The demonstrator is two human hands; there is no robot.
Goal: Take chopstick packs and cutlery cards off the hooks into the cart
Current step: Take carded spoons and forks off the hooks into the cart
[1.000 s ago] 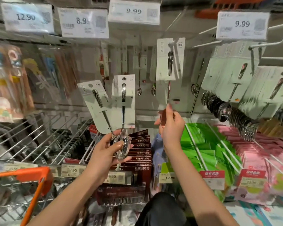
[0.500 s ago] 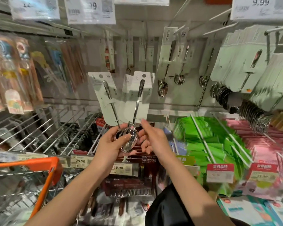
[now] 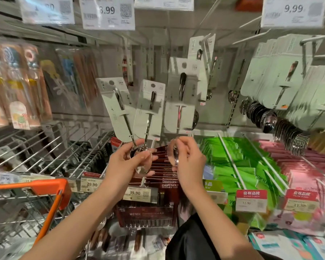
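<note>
My left hand (image 3: 123,166) grips two white spoon cards by their spoon bowls, one card (image 3: 114,111) tilted left and the other (image 3: 150,109) nearly upright. Just to the right, my right hand (image 3: 190,162) pinches the bowl of a third spoon card (image 3: 179,113), held upright and blurred. Another spoon card (image 3: 201,53) hangs on the hook above it. Dark red chopstick packs (image 3: 167,175) hang on a hook directly below my hands. The cart, with an orange handle (image 3: 26,186) and wire basket (image 3: 17,212), is at the lower left.
Thick stacks of spoon cards (image 3: 281,81) fill hooks at the right. Clear chopstick packs (image 3: 17,81) hang at the left. Green packs (image 3: 229,162) and pink packs (image 3: 298,166) lie on lower hooks. Price tags (image 3: 107,13) run along the top. Bare wire hooks (image 3: 45,145) jut out lower left.
My right hand came down from the hanging card on the upper hook to beside my left hand and now holds a spoon card. My left hand kept its two cards.
</note>
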